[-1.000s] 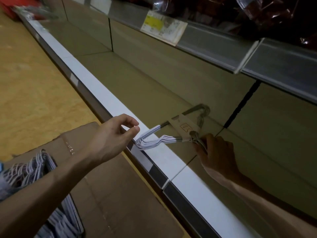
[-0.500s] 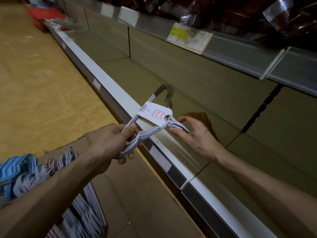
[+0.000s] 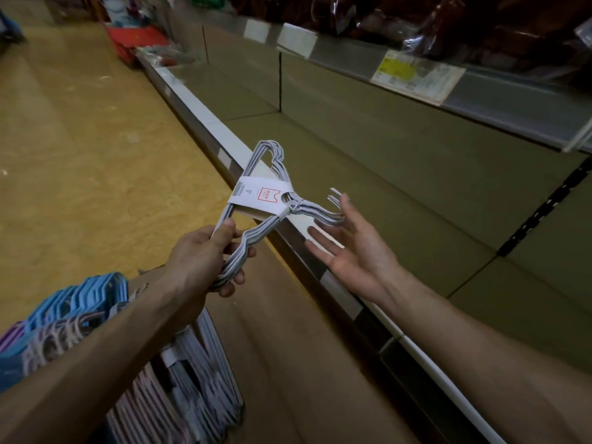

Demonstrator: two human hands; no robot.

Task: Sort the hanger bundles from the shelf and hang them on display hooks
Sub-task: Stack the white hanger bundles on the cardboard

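Note:
A bundle of white wire hangers (image 3: 266,174) wrapped in a white paper band with a red mark is held in the air over the shelf's front edge. My left hand (image 3: 205,254) grips one shoulder end of the bundle. My right hand (image 3: 355,248) is spread palm up just beside the bundle's hooks (image 3: 333,203), fingers straight, holding nothing. The olive shelf (image 3: 368,174) lies below and to the right.
A cardboard box (image 3: 288,363) stands below my arms, with blue, purple and white hanger bundles (image 3: 96,331) at its left. A red basket (image 3: 134,40) sits far up the aisle. Price tags (image 3: 416,75) line the upper shelf rail, with dark packaged goods above.
The bundle came off the shelf and rose toward me. My left hand took hold of its end; my right hand let go of the hook side and opened.

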